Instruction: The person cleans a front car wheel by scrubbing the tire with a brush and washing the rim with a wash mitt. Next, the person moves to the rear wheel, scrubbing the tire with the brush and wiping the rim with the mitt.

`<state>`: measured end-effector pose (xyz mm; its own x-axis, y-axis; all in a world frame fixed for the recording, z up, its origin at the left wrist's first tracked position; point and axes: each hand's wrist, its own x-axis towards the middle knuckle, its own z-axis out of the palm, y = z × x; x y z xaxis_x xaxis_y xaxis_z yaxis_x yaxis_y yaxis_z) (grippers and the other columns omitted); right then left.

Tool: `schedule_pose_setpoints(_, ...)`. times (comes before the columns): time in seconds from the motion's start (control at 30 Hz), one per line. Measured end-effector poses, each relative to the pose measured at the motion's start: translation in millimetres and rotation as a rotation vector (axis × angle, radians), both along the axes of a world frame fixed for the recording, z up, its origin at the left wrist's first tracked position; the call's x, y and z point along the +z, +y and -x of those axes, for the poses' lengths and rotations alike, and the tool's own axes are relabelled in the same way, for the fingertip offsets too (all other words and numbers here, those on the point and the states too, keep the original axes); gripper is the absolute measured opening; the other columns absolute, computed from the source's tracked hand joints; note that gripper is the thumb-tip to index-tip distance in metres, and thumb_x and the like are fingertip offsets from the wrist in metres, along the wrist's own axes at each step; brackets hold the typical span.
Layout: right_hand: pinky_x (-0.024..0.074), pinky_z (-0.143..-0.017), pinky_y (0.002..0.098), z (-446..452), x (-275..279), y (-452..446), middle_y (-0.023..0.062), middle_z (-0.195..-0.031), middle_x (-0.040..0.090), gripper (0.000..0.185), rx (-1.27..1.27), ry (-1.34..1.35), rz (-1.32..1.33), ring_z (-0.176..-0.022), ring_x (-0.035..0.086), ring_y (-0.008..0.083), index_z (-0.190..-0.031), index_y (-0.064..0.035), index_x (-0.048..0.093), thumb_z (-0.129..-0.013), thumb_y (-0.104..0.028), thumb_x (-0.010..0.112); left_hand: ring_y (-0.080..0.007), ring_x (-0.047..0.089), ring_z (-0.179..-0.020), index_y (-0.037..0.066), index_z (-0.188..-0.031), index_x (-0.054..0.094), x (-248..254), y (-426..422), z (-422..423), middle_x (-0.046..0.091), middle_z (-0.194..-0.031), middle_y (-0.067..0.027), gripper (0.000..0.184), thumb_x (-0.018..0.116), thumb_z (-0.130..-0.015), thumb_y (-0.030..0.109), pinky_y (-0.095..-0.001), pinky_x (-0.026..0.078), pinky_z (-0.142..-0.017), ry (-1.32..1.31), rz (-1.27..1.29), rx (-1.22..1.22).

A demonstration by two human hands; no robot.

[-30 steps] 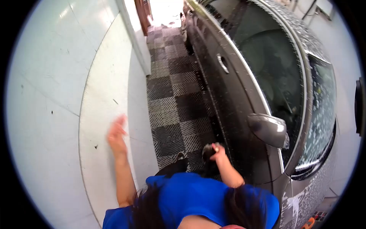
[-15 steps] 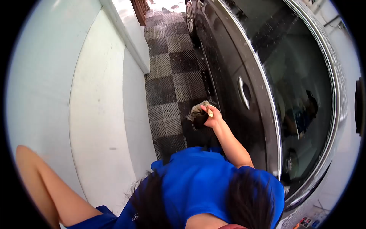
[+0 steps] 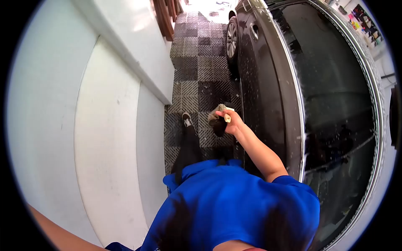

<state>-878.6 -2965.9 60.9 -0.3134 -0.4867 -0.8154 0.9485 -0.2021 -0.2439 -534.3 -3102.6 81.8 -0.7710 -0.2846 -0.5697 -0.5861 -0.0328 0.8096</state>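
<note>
My right hand [image 3: 234, 122] is closed around the pale handle of a brush [image 3: 215, 116] with a shaggy, greyish-tan head. It is held low in front of me, over the floor and close beside the car's lower side. A dark shape lies just below the brush head; I cannot tell whether it belongs to the brush. The dark grey car [image 3: 268, 96] stands along my right, with white flecks or droplets on its doors and windows. Only my left arm shows at the lower left edge; my left hand is out of view.
A pale wall [image 3: 109, 125] runs along my left, with a projecting edge further ahead. Between wall and car lies a narrow strip of checkered, ribbed floor tiles [image 3: 184, 92]. My shoe [image 3: 187, 120] is on it. A car wheel [image 3: 231, 39] and brown hanging cloth [image 3: 164, 19] are further on.
I have moved forward along the car; the wheel and another door handle are now nearer. My foot has come into view. My right hand still holds the brush; my left arm has dropped lower in view.
</note>
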Motion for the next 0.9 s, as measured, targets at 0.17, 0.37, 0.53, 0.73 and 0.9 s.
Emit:
schedule_pose_setpoints(0.17, 0.0473, -0.094, 0.0485, 123, 13, -95, 0.0138, -0.108, 0.064, 0.034, -0.042, -0.005, 0.118, -0.102, 0.060, 0.0337, -0.112, 0.0003, 0.056, -0.097, -0.024, 0.037, -0.0377, 0.042, -0.127, 0.002, -0.123, 0.054, -16, -110, 163, 0.050, -0.129, -0.0234, 0.042, 0.049, -0.090, 0.027, -0.0592, 0.026, -0.107, 0.080, 0.035, -0.096)
schedule_pose_setpoints(0.37, 0.0534, -0.081, 0.0445, 249, 17, -160, 0.0153, -0.101, 0.066, 0.034, -0.183, 0.032, 0.062, -0.091, 0.064, 0.0316, -0.102, -0.0008, 0.063, -0.094, -0.025, 0.040, -0.0379, 0.042, -0.127, 0.002, -0.121, 0.056, 165, -272, 431, 0.052, -0.128, -0.0235, 0.041, 0.050, -0.088, 0.026, -0.0598, 0.025, -0.107, 0.799, 0.275, -0.348)
schedule_pose_setpoints(0.53, 0.0507, -0.085, 0.0453, 371, -23, -191, 0.0139, -0.102, 0.067, 0.032, -0.354, -0.018, 0.139, -0.092, 0.063, 0.0314, -0.100, -0.0041, 0.065, -0.094, -0.026, 0.043, -0.0381, 0.043, -0.126, 0.002, -0.120, 0.057, 382, -342, 593, 0.053, -0.126, -0.0236, 0.041, 0.050, -0.087, 0.025, -0.0602, 0.025, -0.106, 1.811, 0.107, -0.800)
schedule_pose_setpoints(0.73, 0.0408, -0.098, 0.0512, 555, -72, -232, 0.0156, -0.114, 0.063, 0.036, -0.396, -0.212, 0.261, -0.108, 0.057, 0.0334, -0.104, -0.0075, 0.067, -0.091, -0.032, 0.044, -0.0383, 0.043, -0.126, 0.001, -0.117, 0.058, 502, -341, 763, 0.054, -0.124, -0.0237, 0.040, 0.051, -0.085, 0.024, -0.0607, 0.025, -0.106, 1.888, -0.235, -1.654)
schedule_pose_setpoints(0.9, 0.0331, -0.103, 0.0558, 689, -66, -270, 0.0146, -0.125, 0.058, 0.038, -0.592, -0.274, 0.211, -0.116, 0.052, 0.0338, -0.099, -0.0099, 0.070, -0.091, -0.033, 0.041, -0.0384, 0.044, -0.125, 0.001, -0.116, 0.060, 538, -360, 932, 0.056, -0.123, -0.0238, 0.039, 0.052, -0.084, 0.023, -0.0611, 0.025, -0.106, 1.634, -0.377, -1.976)
